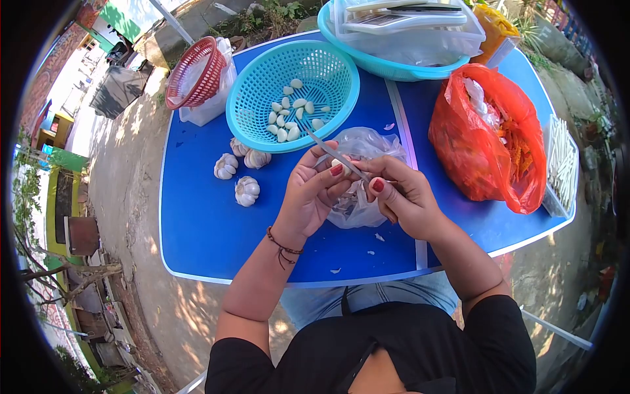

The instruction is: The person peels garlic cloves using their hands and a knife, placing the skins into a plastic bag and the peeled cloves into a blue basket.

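My left hand (316, 187) pinches a pale garlic clove (337, 163) between thumb and fingers. My right hand (405, 200) grips a small knife (320, 142), its narrow blade slanting up and left across the clove. The knife's handle is mostly hidden in my fingers. Beneath both hands lies a clear plastic bag (357, 213) with bits of skin in it. Beyond my left hand, a turquoise basket (246, 82) holds several peeled garlic cloves (300, 103). Several whole garlic bulbs (247, 191) sit on the table to the left of my left hand.
The blue folding table (216, 243) has a metal seam and scattered skin flakes. At the right stand a red plastic bag (469, 171) and a box of white sticks (562, 157). At the back are a turquoise basin (394, 71) with plastic containers and a small red basket (209, 75).
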Action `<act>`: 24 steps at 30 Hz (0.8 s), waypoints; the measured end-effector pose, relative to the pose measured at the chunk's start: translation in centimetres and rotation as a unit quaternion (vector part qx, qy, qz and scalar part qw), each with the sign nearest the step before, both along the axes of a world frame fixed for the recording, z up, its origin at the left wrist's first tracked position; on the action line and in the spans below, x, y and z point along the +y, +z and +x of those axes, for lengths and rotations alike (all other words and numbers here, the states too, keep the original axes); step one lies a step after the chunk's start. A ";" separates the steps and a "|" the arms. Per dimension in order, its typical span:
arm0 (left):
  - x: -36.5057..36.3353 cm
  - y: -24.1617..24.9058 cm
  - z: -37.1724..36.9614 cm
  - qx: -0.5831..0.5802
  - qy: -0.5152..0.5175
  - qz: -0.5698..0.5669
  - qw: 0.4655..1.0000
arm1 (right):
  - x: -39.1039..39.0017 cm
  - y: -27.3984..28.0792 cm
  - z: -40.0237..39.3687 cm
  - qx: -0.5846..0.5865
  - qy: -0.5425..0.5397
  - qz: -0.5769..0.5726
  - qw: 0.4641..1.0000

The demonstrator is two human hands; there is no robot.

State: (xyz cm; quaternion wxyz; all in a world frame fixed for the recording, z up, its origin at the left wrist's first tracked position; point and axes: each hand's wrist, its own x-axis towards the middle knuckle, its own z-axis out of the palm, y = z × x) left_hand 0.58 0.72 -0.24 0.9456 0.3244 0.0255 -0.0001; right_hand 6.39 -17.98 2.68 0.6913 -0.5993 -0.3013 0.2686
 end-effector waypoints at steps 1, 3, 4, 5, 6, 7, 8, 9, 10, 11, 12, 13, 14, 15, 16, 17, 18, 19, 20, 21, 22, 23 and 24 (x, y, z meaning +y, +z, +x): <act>0.2 -0.1 0.0 0.005 0.001 0.000 1.000 | -0.1 0.0 0.1 0.020 0.009 0.002 1.000; 0.2 -0.3 0.1 0.008 0.011 0.005 1.000 | -0.2 -0.1 0.2 0.059 0.027 0.006 0.998; 0.2 -0.3 0.1 0.010 0.016 0.007 1.000 | -0.2 -0.1 0.2 0.053 0.024 0.011 0.998; 0.2 -0.4 0.1 0.011 0.020 0.011 1.000 | -0.1 -0.3 0.2 0.047 0.020 0.015 0.999; 0.1 -0.4 0.1 0.012 0.024 0.014 1.000 | 0.0 -0.4 0.1 0.042 0.016 0.020 0.999; 0.1 -0.4 0.1 0.013 0.028 0.018 0.999 | 0.0 -0.4 0.2 0.047 0.008 0.025 0.999; 0.2 -0.4 0.1 0.006 0.020 0.018 1.000 | -0.1 -0.5 0.3 0.052 0.001 0.029 0.998; 0.4 -0.4 0.1 -0.001 0.011 0.018 1.000 | -0.1 -0.5 0.5 0.057 -0.007 0.034 0.998; 0.5 -0.4 0.1 -0.008 0.002 0.018 1.000 | -0.2 -0.6 0.6 0.053 -0.017 0.041 0.998; 0.4 -0.3 0.0 -0.006 -0.001 0.019 1.000 | -0.2 -0.6 0.7 0.049 -0.027 0.049 0.997; 0.2 0.0 -0.1 -0.003 -0.005 0.020 1.000 | -0.2 -0.7 0.8 0.044 -0.037 0.057 0.997; 0.0 0.2 -0.2 -0.001 -0.008 0.021 1.000 | -0.2 -0.8 0.8 0.046 -0.044 0.062 0.996; 0.0 0.1 -0.2 -0.002 -0.014 0.021 1.000 | -0.1 -1.0 0.8 0.048 -0.050 0.067 0.995; 0.0 -0.1 -0.2 -0.004 -0.019 0.022 1.000 | -0.1 -1.1 0.8 0.049 -0.056 0.072 0.995; 0.0 -0.2 -0.1 -0.006 -0.024 0.022 0.999 | 0.0 -1.2 0.9 0.046 -0.062 0.077 0.994; 0.0 -0.1 -0.2 -0.002 -0.024 0.032 0.999 | 0.0 -1.2 0.9 0.042 -0.069 0.081 0.993; -0.1 -0.1 -0.2 0.001 -0.024 0.042 0.999 | 0.0 -1.2 1.0 0.039 -0.075 0.086 0.993; -0.2 0.0 -0.2 0.005 -0.024 0.053 0.998 | 0.0 -1.2 1.0 0.039 -0.090 0.080 0.992; -0.2 0.0 -0.2 0.003 -0.023 0.056 0.998 | 0.0 -1.0 1.2 0.038 -0.105 0.074 0.991; -0.1 0.1 -0.2 0.002 -0.021 0.059 0.998 | -0.1 -0.9 1.3 0.037 -0.120 0.068 0.990; -0.1 0.2 -0.2 0.000 -0.019 0.062 0.998 | -0.2 -0.9 1.3 0.039 -0.102 0.049 0.993; -0.1 0.2 -0.2 -0.003 0.000 0.094 0.996 | -0.3 -0.9 1.4 0.040 -0.084 0.030 0.995; -0.2 0.1 -0.2 -0.006 0.019 0.125 0.992 | -0.4 -0.8 1.4 0.041 -0.066 0.011 0.997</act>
